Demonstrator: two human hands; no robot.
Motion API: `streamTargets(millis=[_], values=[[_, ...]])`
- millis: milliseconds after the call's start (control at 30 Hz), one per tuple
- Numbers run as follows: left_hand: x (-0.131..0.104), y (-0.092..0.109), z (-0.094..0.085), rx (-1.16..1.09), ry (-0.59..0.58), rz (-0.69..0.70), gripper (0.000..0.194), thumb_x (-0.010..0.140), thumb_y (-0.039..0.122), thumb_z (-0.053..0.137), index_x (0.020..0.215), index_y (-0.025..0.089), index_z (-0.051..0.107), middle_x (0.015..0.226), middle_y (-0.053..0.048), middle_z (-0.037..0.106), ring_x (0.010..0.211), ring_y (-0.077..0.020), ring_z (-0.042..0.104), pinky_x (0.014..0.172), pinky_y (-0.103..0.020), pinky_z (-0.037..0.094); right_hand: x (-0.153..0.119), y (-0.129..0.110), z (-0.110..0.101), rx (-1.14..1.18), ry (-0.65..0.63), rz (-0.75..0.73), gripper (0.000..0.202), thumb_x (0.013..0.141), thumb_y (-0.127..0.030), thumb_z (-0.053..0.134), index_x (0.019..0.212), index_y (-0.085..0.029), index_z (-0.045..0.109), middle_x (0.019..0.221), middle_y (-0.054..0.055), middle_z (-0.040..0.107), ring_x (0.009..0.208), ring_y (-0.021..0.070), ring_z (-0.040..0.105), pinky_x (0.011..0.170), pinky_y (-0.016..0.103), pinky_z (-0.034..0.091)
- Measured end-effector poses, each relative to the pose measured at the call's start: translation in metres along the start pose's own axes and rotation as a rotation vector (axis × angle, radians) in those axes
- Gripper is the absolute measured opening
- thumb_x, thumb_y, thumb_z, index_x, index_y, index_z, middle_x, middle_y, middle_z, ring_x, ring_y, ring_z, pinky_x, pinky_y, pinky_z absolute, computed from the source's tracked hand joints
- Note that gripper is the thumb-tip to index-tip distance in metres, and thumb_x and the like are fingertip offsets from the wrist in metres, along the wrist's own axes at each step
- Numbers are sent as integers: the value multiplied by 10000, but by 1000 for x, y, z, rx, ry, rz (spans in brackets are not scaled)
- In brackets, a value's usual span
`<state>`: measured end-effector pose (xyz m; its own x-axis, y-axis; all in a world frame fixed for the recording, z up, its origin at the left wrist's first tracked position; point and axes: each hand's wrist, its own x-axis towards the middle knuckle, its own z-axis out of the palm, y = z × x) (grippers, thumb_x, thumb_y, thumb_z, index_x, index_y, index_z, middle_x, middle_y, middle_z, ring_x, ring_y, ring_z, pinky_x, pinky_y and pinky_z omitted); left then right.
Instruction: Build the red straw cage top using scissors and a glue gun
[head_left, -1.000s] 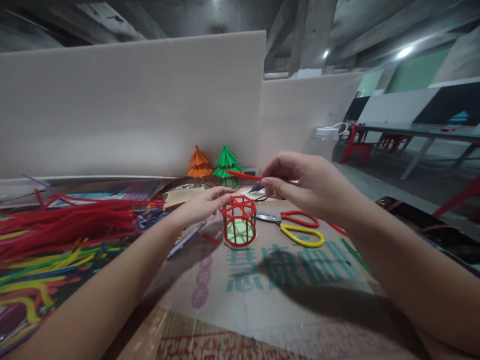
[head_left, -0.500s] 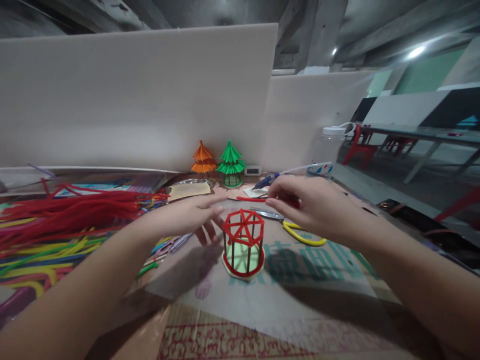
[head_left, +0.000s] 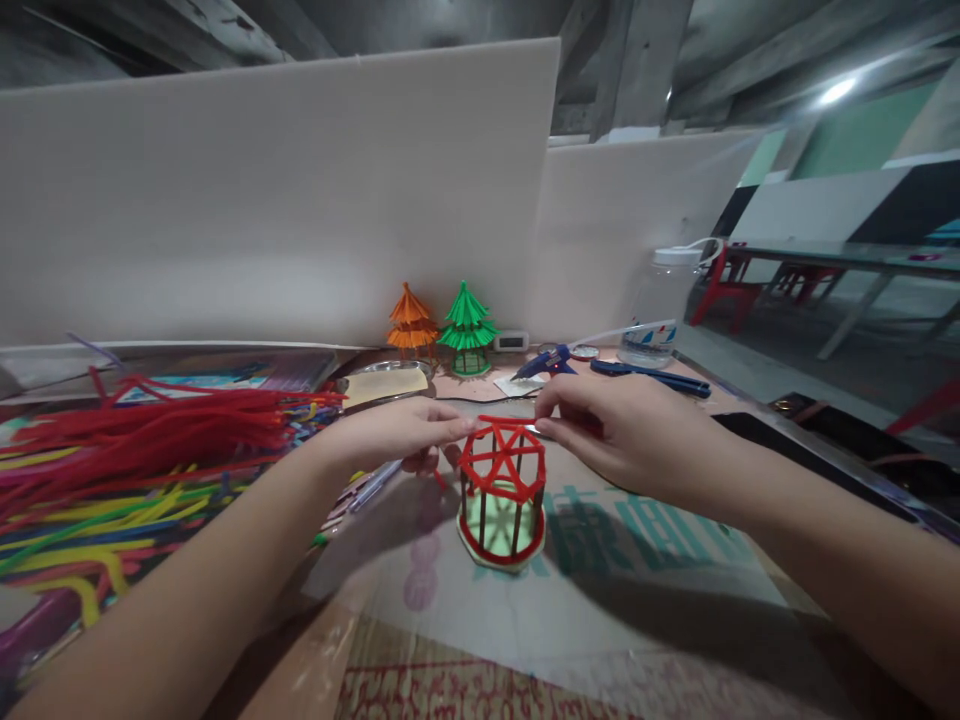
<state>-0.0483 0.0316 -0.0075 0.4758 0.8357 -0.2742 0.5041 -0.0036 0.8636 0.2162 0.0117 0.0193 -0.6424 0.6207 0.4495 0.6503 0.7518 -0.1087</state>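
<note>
A small cage-like model [head_left: 504,462] stands upright on the sheet in front of me, with a red spoked top, dark posts and a pale green base ringed in red. Behind its top edge, a red pipe cleaner [head_left: 507,421] is pinched in my right hand [head_left: 622,425], which is closed. The fingers of my left hand [head_left: 401,435] close at the pipe cleaner's other end, beside the model's upper left rim. A short red bit shows below those fingers; where it joins is unclear. The scissors are almost wholly hidden behind my right hand.
Loose pipe cleaners [head_left: 187,420] pile up at left. Behind stand an orange pagoda [head_left: 411,322], a green pagoda [head_left: 468,325], a metal tray [head_left: 360,375] and a blue glue gun [head_left: 547,362]. Blue-handled pliers [head_left: 652,378] and a clear bottle [head_left: 664,300] lie farther right.
My left hand has moved right and its fingers have closed at the pipe cleaner. My right hand has brought the pipe cleaner down to the model's top edge, covering the scissors. The view has shifted slightly.
</note>
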Motion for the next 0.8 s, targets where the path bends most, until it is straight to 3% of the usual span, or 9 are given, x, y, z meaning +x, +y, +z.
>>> streamTargets(millis=[167,300,400,533,667,800], values=[[-2,8,6,-80,-28,-30,347,811,509,723,976,204,715,653,24,642,468,-72,480,437,-201,245,1,4,2,-15,20,-12,120,944,-279,548,909,-234,655,624,-38,612,506,107,466,559,271,285],[-3,12,14,-134,-25,48,287,846,414,699,1012,181,706,700,4,666,504,-81,540,447,-191,322,1,4,1,0,45,-32,117,945,-279,548,885,-230,635,612,-43,595,513,107,466,558,264,284],[-3,12,18,-147,26,145,315,881,383,648,1114,176,686,812,-32,705,560,-92,586,474,-192,375,2,2,0,4,69,-38,131,953,-280,529,889,-225,629,633,-34,614,528,113,485,566,265,290],[2,11,23,-152,116,254,329,926,353,581,1201,186,650,725,-7,666,555,-93,578,494,-191,381,3,1,5,-122,109,-40,179,962,-264,480,883,-206,630,663,4,642,564,141,512,574,279,282],[5,10,24,-175,119,289,317,925,344,591,1192,185,656,664,11,632,545,-99,573,521,-206,411,4,6,16,-225,87,-78,235,971,-271,433,868,-186,625,716,56,663,671,188,555,578,292,265],[4,9,22,-166,103,316,271,910,309,614,1134,174,684,738,0,666,573,-94,588,553,-214,436,4,7,25,-277,141,-116,248,946,-236,412,828,-180,622,654,49,631,592,170,502,561,294,236]])
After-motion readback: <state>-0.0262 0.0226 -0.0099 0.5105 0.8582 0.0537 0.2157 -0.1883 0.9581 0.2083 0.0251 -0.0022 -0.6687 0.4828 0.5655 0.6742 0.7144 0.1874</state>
